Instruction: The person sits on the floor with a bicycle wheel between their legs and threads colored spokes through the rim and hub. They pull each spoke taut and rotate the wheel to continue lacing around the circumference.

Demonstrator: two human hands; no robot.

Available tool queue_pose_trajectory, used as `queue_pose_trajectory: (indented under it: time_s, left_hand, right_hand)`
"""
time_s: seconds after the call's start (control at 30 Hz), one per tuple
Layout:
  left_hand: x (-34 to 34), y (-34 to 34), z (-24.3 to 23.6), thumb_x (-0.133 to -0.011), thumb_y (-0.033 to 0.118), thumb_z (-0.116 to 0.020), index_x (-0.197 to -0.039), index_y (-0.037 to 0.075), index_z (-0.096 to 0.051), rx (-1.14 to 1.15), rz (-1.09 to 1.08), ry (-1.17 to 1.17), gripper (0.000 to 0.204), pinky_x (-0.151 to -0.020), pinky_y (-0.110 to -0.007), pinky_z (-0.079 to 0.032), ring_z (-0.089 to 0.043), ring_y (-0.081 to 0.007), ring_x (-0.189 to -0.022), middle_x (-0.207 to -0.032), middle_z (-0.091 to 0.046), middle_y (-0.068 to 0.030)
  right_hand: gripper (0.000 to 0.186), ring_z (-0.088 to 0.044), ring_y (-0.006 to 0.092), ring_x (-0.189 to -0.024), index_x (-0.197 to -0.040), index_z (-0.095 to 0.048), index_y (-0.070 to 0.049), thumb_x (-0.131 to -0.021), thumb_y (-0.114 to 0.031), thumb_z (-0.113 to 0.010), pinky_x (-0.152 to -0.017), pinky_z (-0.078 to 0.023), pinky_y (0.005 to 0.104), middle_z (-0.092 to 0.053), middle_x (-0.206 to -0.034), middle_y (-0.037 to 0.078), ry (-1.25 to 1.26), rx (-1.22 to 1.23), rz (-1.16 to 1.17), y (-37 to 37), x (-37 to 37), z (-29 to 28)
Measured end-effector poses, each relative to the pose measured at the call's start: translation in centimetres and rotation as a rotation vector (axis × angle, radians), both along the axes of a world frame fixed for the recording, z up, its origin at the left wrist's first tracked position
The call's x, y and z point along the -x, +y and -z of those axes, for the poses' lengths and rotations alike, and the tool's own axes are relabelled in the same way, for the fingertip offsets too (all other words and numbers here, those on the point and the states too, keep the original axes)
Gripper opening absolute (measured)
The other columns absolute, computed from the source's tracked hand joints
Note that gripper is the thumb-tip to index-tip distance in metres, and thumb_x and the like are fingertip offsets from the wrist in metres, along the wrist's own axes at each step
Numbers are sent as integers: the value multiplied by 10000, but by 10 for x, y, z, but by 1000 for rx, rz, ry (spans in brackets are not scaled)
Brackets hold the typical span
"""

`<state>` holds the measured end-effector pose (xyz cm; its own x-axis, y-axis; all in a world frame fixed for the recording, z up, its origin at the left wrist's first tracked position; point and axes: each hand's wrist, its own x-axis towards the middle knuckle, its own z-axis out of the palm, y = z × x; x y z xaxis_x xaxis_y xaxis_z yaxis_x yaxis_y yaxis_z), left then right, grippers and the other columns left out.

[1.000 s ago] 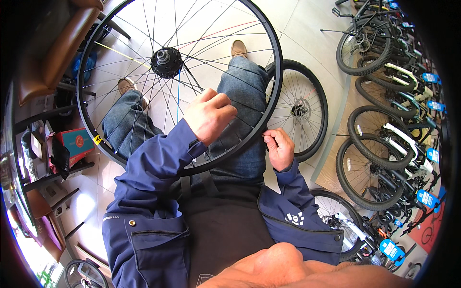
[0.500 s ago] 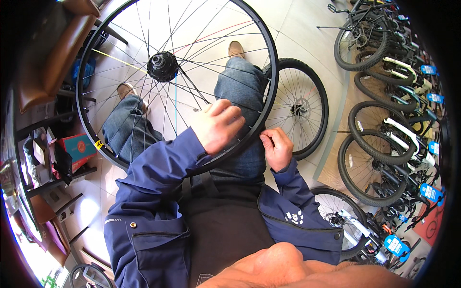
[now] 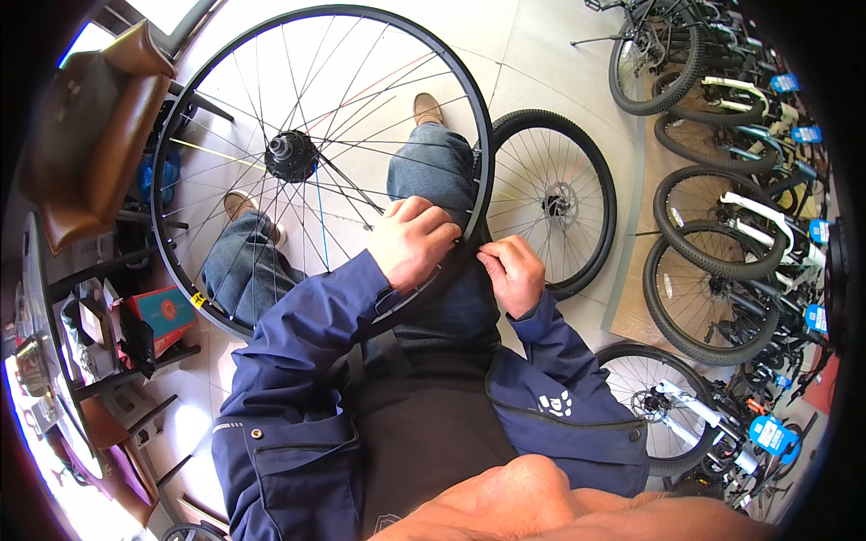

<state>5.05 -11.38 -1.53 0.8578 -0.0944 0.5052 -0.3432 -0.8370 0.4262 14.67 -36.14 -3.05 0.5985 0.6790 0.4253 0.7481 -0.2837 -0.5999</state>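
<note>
A bare black bicycle wheel rim [image 3: 488,144] leans over my legs, with a black hub [image 3: 290,156] and thin spokes, mostly black, plus one red, one yellow and one blue. My left hand [image 3: 415,243] is inside the rim at its near right part. Its fingers are curled around a black spoke [image 3: 354,187] coming from the hub; the fingertips are partly hidden. Across the rim, at its outer edge, my right hand [image 3: 512,275] pinches thumb against forefinger. Whatever is between those fingertips is too small to make out.
A tyred wheel with a disc rotor [image 3: 557,207] lies right of my knee. Several parked bicycles [image 3: 713,261] line the right side. On the left are a brown leather chair [image 3: 135,126] and a rack holding a red and teal box [image 3: 162,316].
In the picture, the wheel and its hub have shifted slightly left and down. My right hand has come a little closer to the rim; both hands keep their closed grip.
</note>
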Motion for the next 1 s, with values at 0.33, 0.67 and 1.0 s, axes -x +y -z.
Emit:
queue_pose_trajectory:
  time_s: [0.33,0.67,1.0]
  left_hand:
    - [2,1,-5,-786,191,-920,-1132,166,-811,-38,-20,-4,364,-983,-417,-542,-682,-244,-1162,-1144,-743,21]
    - [1,2,-4,-773,203,-927,-1111,167,-817,-36,-31,-16,357,-987,-422,-547,-681,-245,-1163,-1129,-745,21]
    - [1,1,-5,-771,196,-928,-1108,169,-817,-31,-25,-14,355,-980,-416,-547,-681,-242,-1161,-1125,-743,27]
  right_hand:
    - [129,-705,357,-803,-1042,-751,-45,-979,-76,-859,-740,-581,418,-714,-938,128,149,-12,39,4,5,-2]
    - [134,-724,341,-848,-1041,-748,-34,-979,-62,-863,-764,-591,408,-716,-950,124,130,13,69,5,9,-1]
    - [164,-729,334,-858,-1079,-745,-29,-962,-10,-859,-771,-592,406,-717,-988,127,13,58,72,6,10,-3]
